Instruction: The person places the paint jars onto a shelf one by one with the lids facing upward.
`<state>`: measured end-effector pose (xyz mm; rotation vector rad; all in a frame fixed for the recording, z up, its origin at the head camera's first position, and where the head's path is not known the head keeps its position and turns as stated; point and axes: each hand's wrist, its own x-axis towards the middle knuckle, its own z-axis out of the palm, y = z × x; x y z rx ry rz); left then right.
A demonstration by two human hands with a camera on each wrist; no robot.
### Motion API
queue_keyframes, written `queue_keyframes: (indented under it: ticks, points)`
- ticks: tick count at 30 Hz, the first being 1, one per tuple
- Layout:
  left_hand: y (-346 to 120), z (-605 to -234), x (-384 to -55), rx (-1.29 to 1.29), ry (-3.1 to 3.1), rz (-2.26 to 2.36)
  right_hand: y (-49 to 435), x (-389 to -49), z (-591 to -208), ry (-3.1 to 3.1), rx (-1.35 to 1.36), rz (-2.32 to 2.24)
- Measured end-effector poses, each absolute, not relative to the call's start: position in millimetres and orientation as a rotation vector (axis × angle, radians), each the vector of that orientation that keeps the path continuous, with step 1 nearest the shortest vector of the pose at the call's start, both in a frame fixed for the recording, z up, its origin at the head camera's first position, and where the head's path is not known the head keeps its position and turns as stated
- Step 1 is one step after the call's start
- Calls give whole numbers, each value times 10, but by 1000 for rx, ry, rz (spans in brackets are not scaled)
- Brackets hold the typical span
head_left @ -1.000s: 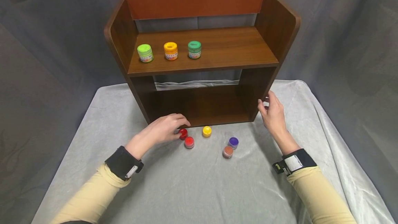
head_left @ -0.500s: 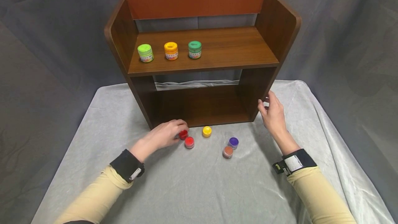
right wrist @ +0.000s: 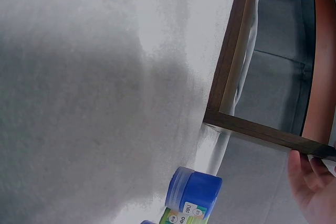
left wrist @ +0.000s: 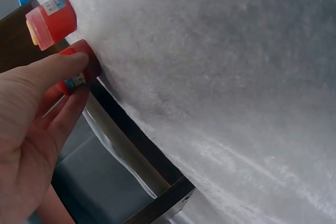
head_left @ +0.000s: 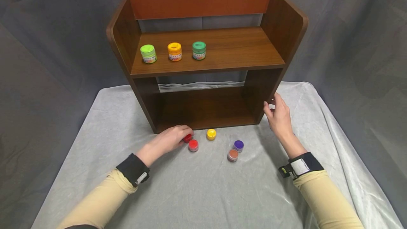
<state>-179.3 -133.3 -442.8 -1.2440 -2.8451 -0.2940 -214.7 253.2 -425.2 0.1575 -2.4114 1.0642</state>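
Already, three jars [head_left: 175,52] stand on the upper shelf [head_left: 236,48]; four other jars [head_left: 193,146] remain on the bench [head_left: 190,193]. The left grip [head_left: 170,139] pinches a dark-red jar [left wrist: 93,67] beside the rack [head_left: 200,4]; the right grip [head_left: 280,118] touches it, hold unclear.

The right hand [right wrist: 315,192] is at the lower right corner, its fingertips touching the edge of the wooden shelf [right wrist: 262,131]. A red-brown board [right wrist: 321,72] spans the shelf's far side, with grey curtain [right wrist: 275,85] showing through the frame. At the bottom lies a blue jar [right wrist: 202,190], a white label on its side, near pale cloth [right wrist: 94,93] filling the left.
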Motion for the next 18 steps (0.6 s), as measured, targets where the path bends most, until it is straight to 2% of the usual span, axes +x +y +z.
queue_keyframes:
  ticks: [18]
  points:
    - [-1442, -4356, -1838, -1135, -2942, -365, 2528, -2145, -4251, -2403, 162, 1063]
